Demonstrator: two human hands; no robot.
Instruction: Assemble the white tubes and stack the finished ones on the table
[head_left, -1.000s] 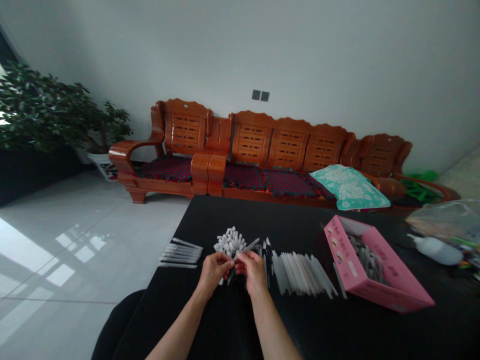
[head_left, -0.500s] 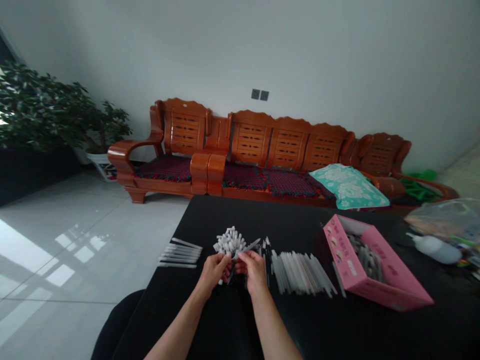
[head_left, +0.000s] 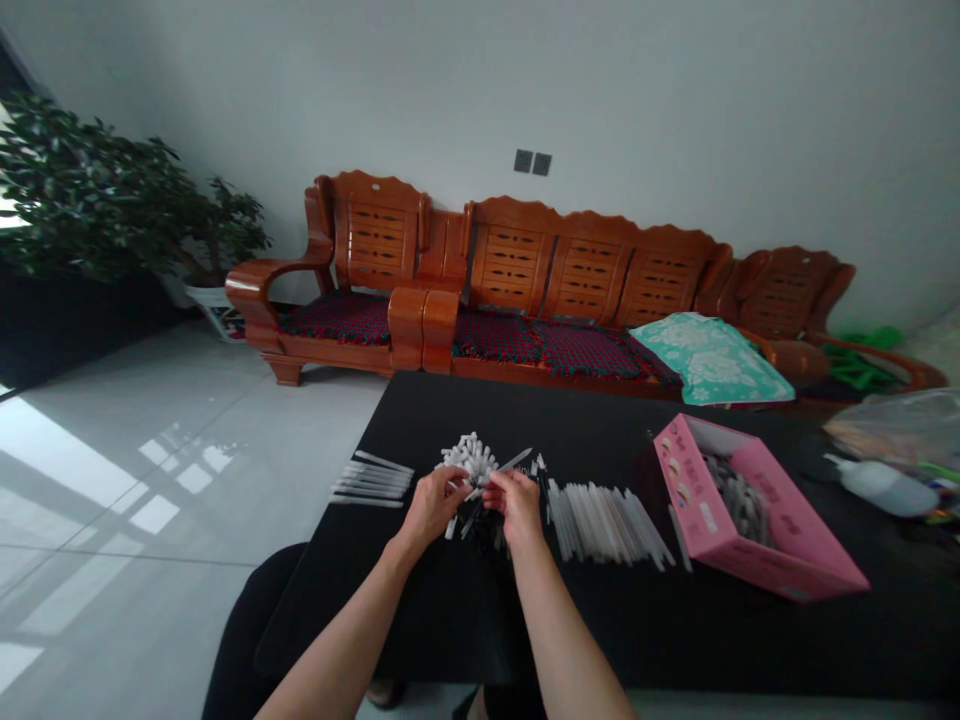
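My right hand (head_left: 514, 502) is closed in a pinch on a slim, pale translucent tube (head_left: 517, 458) like a pen barrel, which slants up to the right. My left hand (head_left: 433, 502) is beside it, thumb and fingers closed together; what sits between them is too small to make out. Just beyond both hands lies a pile of short white cap-like pieces (head_left: 469, 450). Thin dark pieces are partly hidden under the right hand. To the left, several finished-looking white sticks (head_left: 375, 482) lie in a row. On the right lies a row of translucent tubes (head_left: 604, 522).
An open pink box (head_left: 780, 585) holding grey pieces (head_left: 739, 500) stands right on the black table (head_left: 450, 620). Farther right are a white squeeze bottle (head_left: 889, 488) and a clear plastic bag (head_left: 900, 425). A wooden sofa (head_left: 510, 265) stands behind the table.
The camera view has shifted, so the table sits higher in the picture. My hands stay close together by the white pile, with the tube still in the right one.
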